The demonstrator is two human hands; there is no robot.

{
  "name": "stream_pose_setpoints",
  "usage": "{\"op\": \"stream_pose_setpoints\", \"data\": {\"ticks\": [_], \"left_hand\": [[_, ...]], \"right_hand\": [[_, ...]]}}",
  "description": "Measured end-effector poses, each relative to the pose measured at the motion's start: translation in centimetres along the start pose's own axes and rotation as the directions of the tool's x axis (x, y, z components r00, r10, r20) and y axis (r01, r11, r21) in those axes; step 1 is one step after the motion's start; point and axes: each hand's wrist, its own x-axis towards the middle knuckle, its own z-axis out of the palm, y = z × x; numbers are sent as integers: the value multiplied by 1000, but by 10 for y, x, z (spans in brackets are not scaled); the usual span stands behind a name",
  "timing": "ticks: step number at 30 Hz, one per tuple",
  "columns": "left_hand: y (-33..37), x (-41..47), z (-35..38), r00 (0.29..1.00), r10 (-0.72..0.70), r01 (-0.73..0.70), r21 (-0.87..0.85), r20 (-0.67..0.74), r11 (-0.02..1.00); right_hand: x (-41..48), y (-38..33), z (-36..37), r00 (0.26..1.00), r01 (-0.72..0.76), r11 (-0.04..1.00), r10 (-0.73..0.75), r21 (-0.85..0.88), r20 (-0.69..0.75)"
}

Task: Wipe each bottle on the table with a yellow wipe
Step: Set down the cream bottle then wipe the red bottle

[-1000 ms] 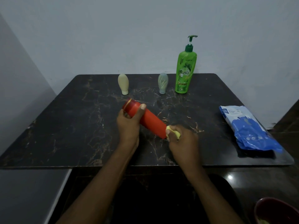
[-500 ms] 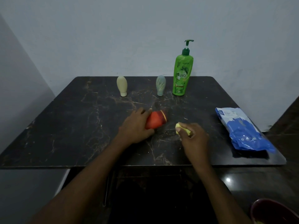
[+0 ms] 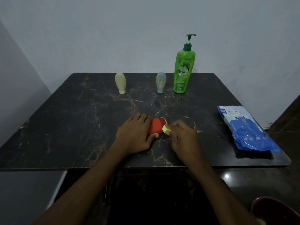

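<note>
In the head view, a dark marble-patterned table (image 3: 68, 120) with pale brown veins stood against a plain grey wall. Near its front middle, a red cylindrical bottle (image 3: 156, 128) lay on its side on the tabletop. The left hand (image 3: 135, 135) was laid over the bottle's left part, fingers close together and curled across the top, the thumb tucked under its near side, so the hand clasped the bottle. The right hand (image 3: 181, 137) sat just to the right, its fingertips bunched around a small crumpled yellow wipe (image 3: 165, 129), which touched the bottle's right end by the gold band.

Along the far edge stood three upright containers: a cream, oval squeeze tube (image 3: 120, 82) on its cap at the left, a pale blue-green oval squeeze tube (image 3: 160, 82) also on its cap further right, and just beside that a tall green pump bottle (image 3: 184, 69) with "Vatika" on its label. All three were well apart from the hands. A blue and white plastic packet of wipes (image 3: 243, 127) lay flat near the table's right edge. A dark red round bowl (image 3: 274, 211) showed at the lower right corner, below the table.
</note>
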Motion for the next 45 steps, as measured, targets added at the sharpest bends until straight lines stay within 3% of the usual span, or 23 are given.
{"op": "stream_pose_setpoints", "data": {"ticks": [4,7,12,14,16,19,24,30,35,40,45], "left_hand": [[2,-4,0,999,13,-13,2,-38,1000],[3,-5,-2,999,11,-10,21,-41,1000],[1,-4,0,999,-9,10,25,-36,1000],[2,-3,1,999,-14,15,19,-36,1000],[2,-2,1,999,-11,12,25,-40,1000],[2,-3,1,998,0,2,36,-57,999],[3,-4,0,997,7,-6,23,-75,1000],[2,-4,0,998,2,0,20,-66,1000],[2,-3,1,998,-4,6,30,-61,1000],[3,-4,1,997,1,0,20,-76,1000],[4,-6,0,994,-2,4,20,-112,1000]], "right_hand": [[43,-10,5,979,-21,966,72,-256,192],[82,-17,2,935,-153,943,235,-296,265],[80,-28,-9,908,-174,937,272,-302,320],[49,-31,-12,932,-158,935,248,-319,265],[13,-31,-7,981,-89,957,132,-277,139],[-9,-20,7,994,-94,976,104,-195,40],[41,-25,5,987,-50,954,92,-297,130],[89,-41,-3,943,-84,919,199,-386,268],[58,-31,-3,950,-193,953,241,-234,200],[19,-28,5,991,-55,991,69,-123,113],[53,-28,7,976,-153,961,184,-229,120]]}}
